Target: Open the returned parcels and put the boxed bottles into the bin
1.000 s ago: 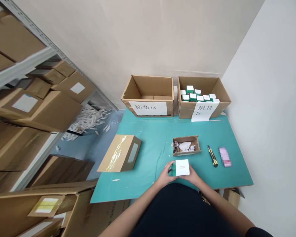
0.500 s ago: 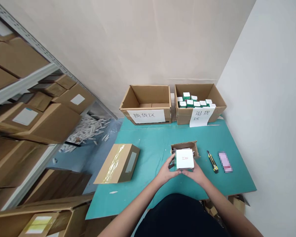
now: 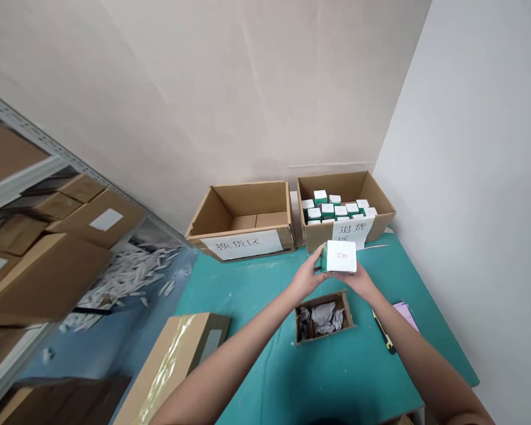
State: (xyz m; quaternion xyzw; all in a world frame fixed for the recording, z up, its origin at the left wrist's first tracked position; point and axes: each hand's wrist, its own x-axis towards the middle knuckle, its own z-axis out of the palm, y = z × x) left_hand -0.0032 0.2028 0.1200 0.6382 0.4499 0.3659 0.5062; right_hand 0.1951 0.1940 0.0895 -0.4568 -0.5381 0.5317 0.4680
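Observation:
A small white-and-green product box is held up between both hands, its white lettered end facing me. My left hand grips it from the left and below, and my right hand from the right and below. Under my forearms sits an open small carton with crumpled grey paper inside. Behind the held box stands an open cardboard box with a handwritten paper sign, and several similar white-and-green boxes fill part of it.
Left of that stands another open cardboard box with a sign. A taped carton lies at the table's left. A utility knife and a pink item lie by my right forearm. Shelves with cartons line the left side.
Both hands have lifted the product box up and forward, away from the small carton, toward the right-hand signed box. The paper inside the small carton now shows. The view has shifted.

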